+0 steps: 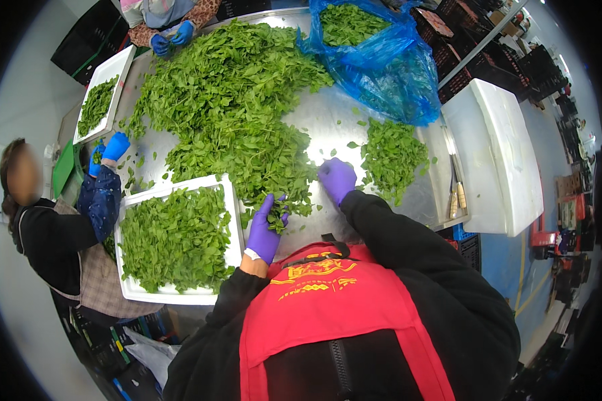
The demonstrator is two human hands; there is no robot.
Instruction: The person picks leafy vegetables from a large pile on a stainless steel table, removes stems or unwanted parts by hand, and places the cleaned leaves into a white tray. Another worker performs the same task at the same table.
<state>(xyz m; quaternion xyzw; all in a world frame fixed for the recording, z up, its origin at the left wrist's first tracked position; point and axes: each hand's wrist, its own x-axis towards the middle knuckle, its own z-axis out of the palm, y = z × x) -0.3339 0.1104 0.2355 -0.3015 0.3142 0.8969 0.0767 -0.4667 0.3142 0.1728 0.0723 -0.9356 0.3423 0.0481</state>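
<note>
My left hand (264, 233), in a purple glove, holds a small bunch of leafy green sprigs (279, 214) beside the near edge of the large heap of greens (231, 110). My right hand (338, 179), gloved the same, is at the heap's right edge with its fingers curled; whether a sprig is between them is hidden. To its right lies a smaller pile of greens (394, 158) on the metal table (326, 113). Left of my left hand stands a white foam box (235, 215) filled with greens (175, 240).
A blue plastic bag (401, 75) of greens stands at the back. Knives (453, 195) lie by the right edge, beside an upright white foam box (501, 160). Two co-workers' blue-gloved hands (115, 146) (182, 33) work at the left and far side, near another foam tray (123, 75).
</note>
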